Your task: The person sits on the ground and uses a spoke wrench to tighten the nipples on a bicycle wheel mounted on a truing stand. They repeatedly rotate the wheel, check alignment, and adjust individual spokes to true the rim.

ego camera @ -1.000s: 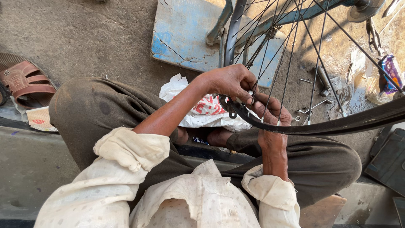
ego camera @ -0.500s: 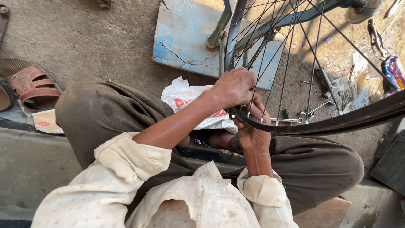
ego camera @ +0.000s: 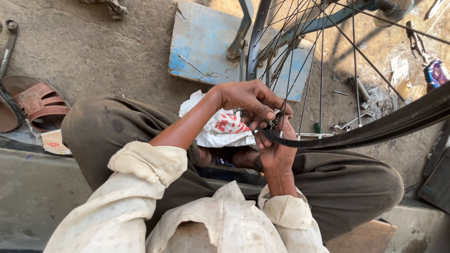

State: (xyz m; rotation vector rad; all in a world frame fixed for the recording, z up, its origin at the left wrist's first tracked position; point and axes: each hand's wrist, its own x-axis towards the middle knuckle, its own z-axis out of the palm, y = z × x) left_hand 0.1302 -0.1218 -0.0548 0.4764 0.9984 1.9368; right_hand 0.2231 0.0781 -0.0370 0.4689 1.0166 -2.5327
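Closest to the camera, cream sleeves (ego camera: 145, 168) rolled back at both wrists, above dark trousers (ego camera: 347, 182) drawn over bent knees. Just beyond, right hand (ego camera: 276, 152) rising upright from its cuff, palm pressed to the near side of the black bicycle rim (ego camera: 375, 131), fingers wrapped behind it; what else lay in that grasp could not be told. Left hand (ego camera: 251, 100) reached across from the left, fingertips pinched shut on a small metal part (ego camera: 274, 118) at the rim, right above the right hand, the two hands touching. Rim swept from the hands out to the right edge of the view, thin spokes (ego camera: 321, 70) fanning up toward the top edge. Under the hands, on the ground, a crumpled white bag with red marks (ego camera: 220, 129), partly hidden by the left wrist. Beyond the bag, a worn blue board (ego camera: 201, 47) lying flat on the concrete floor (ego camera: 93, 51), a blue-grey frame leg (ego camera: 241, 28) standing on it. Right of the board, loose metal tools (ego camera: 356, 89) scattered on the dusty floor. Toward the left edge, a brown sandal (ego camera: 40, 103), well apart from the hands; above it, near the top left corner, a wrench (ego camera: 7, 44).
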